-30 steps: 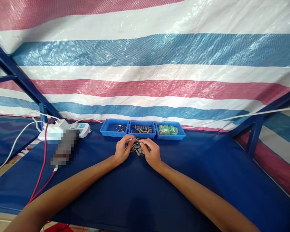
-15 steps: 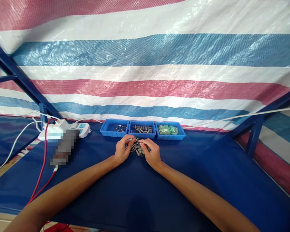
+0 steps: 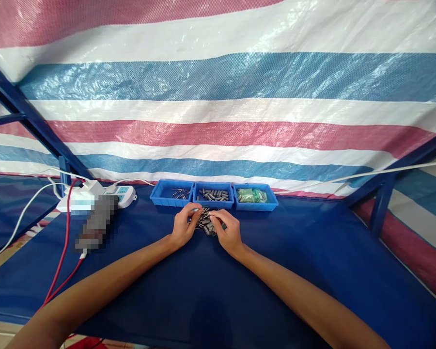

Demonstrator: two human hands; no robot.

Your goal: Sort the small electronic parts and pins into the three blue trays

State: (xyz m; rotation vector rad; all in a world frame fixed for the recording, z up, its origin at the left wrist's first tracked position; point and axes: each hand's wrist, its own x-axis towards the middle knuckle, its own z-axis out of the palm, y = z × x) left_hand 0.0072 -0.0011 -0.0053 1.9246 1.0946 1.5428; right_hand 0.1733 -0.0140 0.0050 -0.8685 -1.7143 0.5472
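A small heap of mixed metal pins and short grey cylinders [image 3: 208, 229] lies on the blue tabletop, partly covered by my fingers. My left hand [image 3: 184, 225] is at the heap's left edge, thumb and forefinger closed in a pinch; what they hold is too small to make out. Facing it from the right, my right hand [image 3: 228, 230] pinches what looks like a thin metal pin [image 3: 206, 213] over the heap. The two sets of fingertips are close together. Just behind stand three blue bins: the left bin [image 3: 171, 200], the middle bin [image 3: 213, 203] and the right bin [image 3: 256, 206].
Thin metal pins [image 3: 181, 194] lie in the left bin, grey cylinders [image 3: 214, 195] in the middle one, green-tinted plastic packets [image 3: 252, 195] in the right one. A power strip [image 3: 126, 196], a blurred dark device [image 3: 98, 223] and a red cable [image 3: 63, 247] occupy the left side. Striped sheeting [image 3: 218, 111] hangs behind.
Both hands keep nearly the same place over the heap. Only the fingertips and the pieces between them have shifted slightly.
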